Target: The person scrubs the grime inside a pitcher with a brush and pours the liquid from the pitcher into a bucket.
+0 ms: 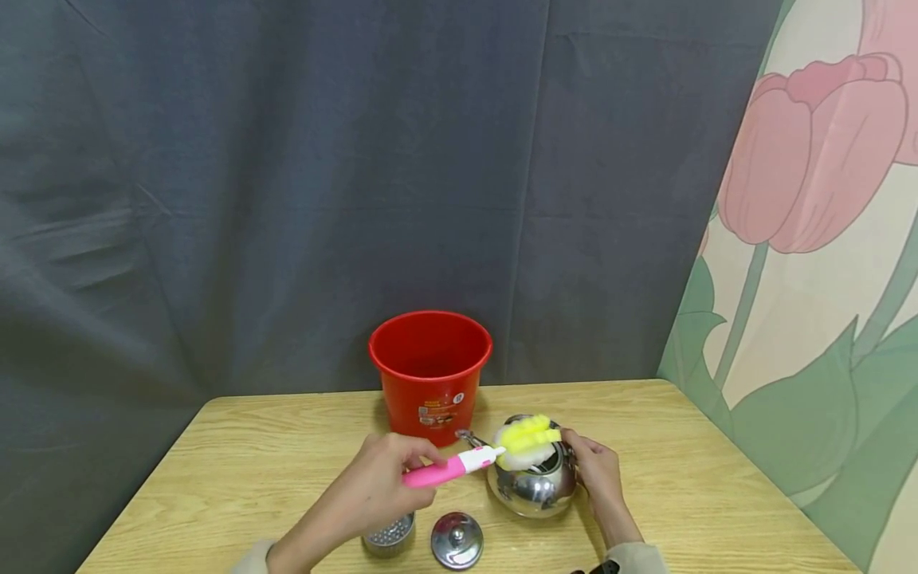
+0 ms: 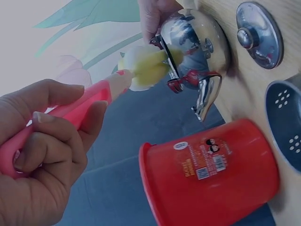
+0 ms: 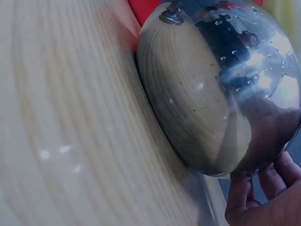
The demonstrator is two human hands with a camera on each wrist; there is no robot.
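My left hand (image 1: 394, 477) grips the pink handle of a sponge bottle brush (image 1: 459, 464). In the left wrist view the fingers (image 2: 51, 136) curl round that handle. The brush's yellow and white sponge head sits at the open mouth of a shiny steel teapot (image 1: 529, 494), its lower part hidden by the rim. On the teapot's right side my right hand (image 1: 597, 470) holds it with bent fingers, probably at the handle, which is mostly hidden. Water drops dot the teapot's wall in the right wrist view. Its spout points toward the red bucket.
A red bucket (image 1: 430, 399) stands behind the teapot, near the dark curtain (image 1: 323, 199). In front lie a round steel lid (image 1: 457, 540) with a knob and a perforated steel strainer (image 1: 390, 539), partly under my left forearm. All stand on a wooden table (image 1: 287, 430).
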